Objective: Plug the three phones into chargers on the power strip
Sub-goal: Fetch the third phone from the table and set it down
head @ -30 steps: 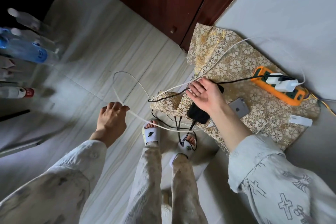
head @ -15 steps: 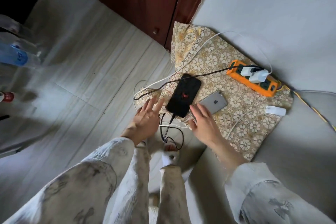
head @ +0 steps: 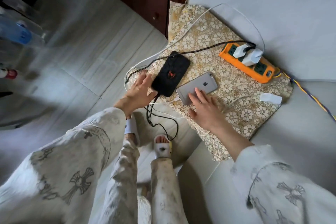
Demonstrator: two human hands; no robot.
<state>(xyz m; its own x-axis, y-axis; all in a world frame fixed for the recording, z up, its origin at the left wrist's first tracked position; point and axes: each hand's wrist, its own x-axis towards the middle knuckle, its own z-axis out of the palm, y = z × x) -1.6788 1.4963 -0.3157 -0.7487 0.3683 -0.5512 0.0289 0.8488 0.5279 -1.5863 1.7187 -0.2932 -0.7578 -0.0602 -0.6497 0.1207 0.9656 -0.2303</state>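
Grey tiled floor, dark wooden door up top, and a gold floral mat [head: 205,42] spread over the corner of what looks like a grey mattress; that mat is where everything is lying. The orange power strip [head: 261,72] is sitting along the far right edge of the mat with two white chargers [head: 246,54] already plugged in side by side. A third white charger [head: 270,98] is lying loose on the mat, well apart from the strip, with its cable trailing toward the middle.

Two phones are showing: the black phone [head: 171,73] with a red spider on its back, black cable going into its bottom end, and the silver phone [head: 198,85] just beside it, face down. I'm not seeing a third phone anywhere.

The left hand [head: 138,91] is resting at the black phone's lower left edge, fingers loosely spread and not pinching anything. The right hand [head: 205,109] is lying flat with its fingers spread, tips pressing on the silver phone's near end.

My guess is the silver one is getting its white cable [head: 163,101] now, since the plug end is lying right at its bottom edge. If so: keep pinning the phone flat with the right hand, pinch the plug near its tip, line it up straight and don't force it. Then that loose charger needs a socket.
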